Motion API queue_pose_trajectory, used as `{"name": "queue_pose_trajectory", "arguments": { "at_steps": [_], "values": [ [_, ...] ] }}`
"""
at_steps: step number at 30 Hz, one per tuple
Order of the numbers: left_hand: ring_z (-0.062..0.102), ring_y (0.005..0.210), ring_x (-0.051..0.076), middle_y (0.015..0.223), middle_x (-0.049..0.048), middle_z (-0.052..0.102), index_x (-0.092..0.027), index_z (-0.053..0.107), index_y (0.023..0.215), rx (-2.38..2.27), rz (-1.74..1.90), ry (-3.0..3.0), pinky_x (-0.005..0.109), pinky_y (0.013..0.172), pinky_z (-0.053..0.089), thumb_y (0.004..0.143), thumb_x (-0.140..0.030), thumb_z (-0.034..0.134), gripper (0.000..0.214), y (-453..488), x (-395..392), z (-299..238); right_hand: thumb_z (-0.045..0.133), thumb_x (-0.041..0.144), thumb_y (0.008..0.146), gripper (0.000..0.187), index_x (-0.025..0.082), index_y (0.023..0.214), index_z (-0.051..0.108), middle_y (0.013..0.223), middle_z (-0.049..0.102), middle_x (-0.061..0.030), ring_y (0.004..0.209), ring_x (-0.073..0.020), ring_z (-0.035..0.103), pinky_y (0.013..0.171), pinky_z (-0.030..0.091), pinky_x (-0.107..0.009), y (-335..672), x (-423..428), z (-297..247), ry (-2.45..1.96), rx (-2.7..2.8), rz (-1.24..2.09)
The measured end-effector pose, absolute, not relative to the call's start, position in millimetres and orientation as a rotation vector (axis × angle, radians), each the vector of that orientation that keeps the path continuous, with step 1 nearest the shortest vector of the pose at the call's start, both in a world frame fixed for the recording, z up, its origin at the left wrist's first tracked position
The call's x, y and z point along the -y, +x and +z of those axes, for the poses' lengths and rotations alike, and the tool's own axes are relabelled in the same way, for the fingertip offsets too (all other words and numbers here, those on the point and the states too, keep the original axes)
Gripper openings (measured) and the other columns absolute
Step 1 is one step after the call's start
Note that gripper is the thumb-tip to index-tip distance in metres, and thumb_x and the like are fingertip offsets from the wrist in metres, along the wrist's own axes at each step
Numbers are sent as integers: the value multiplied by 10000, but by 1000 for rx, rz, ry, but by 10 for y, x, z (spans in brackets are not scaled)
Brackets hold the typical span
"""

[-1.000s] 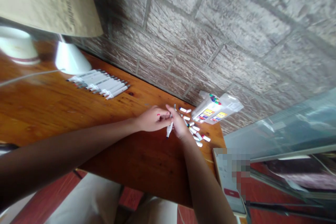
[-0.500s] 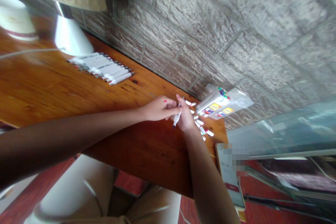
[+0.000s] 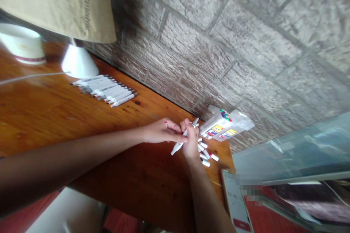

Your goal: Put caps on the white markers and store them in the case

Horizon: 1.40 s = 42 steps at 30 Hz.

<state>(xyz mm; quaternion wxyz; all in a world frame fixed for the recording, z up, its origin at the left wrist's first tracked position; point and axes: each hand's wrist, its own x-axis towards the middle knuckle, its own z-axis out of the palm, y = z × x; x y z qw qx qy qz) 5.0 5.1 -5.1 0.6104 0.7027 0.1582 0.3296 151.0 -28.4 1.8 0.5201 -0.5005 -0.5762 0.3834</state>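
Observation:
My right hand (image 3: 191, 142) is wrapped round a white marker (image 3: 179, 145) that slants down to the left over the wooden table (image 3: 54, 113). My left hand (image 3: 161, 131) reaches in from the left, fingers pinched against the same marker near its middle. Several loose marker caps (image 3: 206, 154) lie just right of my right hand. A clear plastic marker case (image 3: 225, 123) with coloured labels rests against the brick wall behind them.
A row of several white markers (image 3: 105, 89) lies at the back left near a white lamp base (image 3: 78, 63) and a white bowl (image 3: 19, 43). A brown paper bag (image 3: 54, 0) hangs above. A phone (image 3: 235, 200) lies at the table's right edge.
The marker between my hands has tilted flatter, its lower end swinging left. My right hand's fingers have closed tighter round it. The camera view shifted slightly.

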Motion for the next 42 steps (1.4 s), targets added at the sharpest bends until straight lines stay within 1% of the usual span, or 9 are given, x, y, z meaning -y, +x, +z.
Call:
{"name": "queue_pose_trajectory", "arguments": {
  "at_steps": [6,9,13,17,21,24,27,33,42],
  "values": [
    [651,685,139,767,77,722,-121,758,792,-339,694,1376,196,653,488,739,-333,775,219,11,-71,-21,375,757,860,637,190,570,354,466,343,27,442,-83,364,454,279,-238,1407,373,152,-1230,1360,893],
    [657,649,149,717,98,714,-114,765,759,-363,669,1204,207,637,505,719,-364,797,254,18,-85,-22,291,783,874,670,182,602,405,477,386,27,449,-81,389,468,317,-219,1411,359,154,-1194,1387,946],
    [635,618,139,683,87,690,-105,755,764,-406,776,971,215,614,501,659,-381,847,309,4,-91,15,206,770,900,706,165,643,464,544,429,17,516,-75,409,516,335,-198,1433,267,118,-1096,1417,990],
    [626,664,126,687,51,674,-113,735,837,-440,831,819,221,641,495,715,-360,811,285,-4,-97,90,82,796,876,800,161,712,541,562,453,10,489,-80,407,473,302,-203,1474,253,161,-1184,1269,1093],
    [637,709,127,696,27,666,-139,704,926,-441,852,737,231,677,500,726,-371,805,323,-7,-151,42,328,723,910,641,159,819,617,691,551,-12,554,-88,506,515,385,-213,1589,717,323,-1464,1267,896],
    [649,756,126,754,31,677,-139,682,934,-414,875,697,251,745,520,733,-371,800,329,-1,-215,-36,486,545,939,399,181,928,649,882,637,-57,722,-130,584,624,454,-237,1801,1285,310,-1693,1434,465],
    [659,797,126,806,32,681,-135,670,943,-442,890,659,258,778,527,741,-340,794,313,12,-255,-67,542,413,934,289,215,1116,649,1080,632,-87,794,-156,620,731,519,-285,2087,1689,99,-1904,1573,103],
    [651,767,121,812,30,674,-140,664,978,-487,919,662,229,688,499,796,-278,730,237,-2,-257,-15,521,284,934,359,198,1279,571,1262,561,-122,1075,-240,630,986,536,-407,2351,1699,-240,-2118,1692,-51],
    [661,783,136,783,28,670,-134,619,868,-493,895,682,273,780,544,781,-233,738,177,37,-227,-18,475,215,947,284,183,1184,628,1242,568,-140,1043,-226,643,955,543,-376,2333,1495,-122,-2216,1734,-55]
  ]
}}
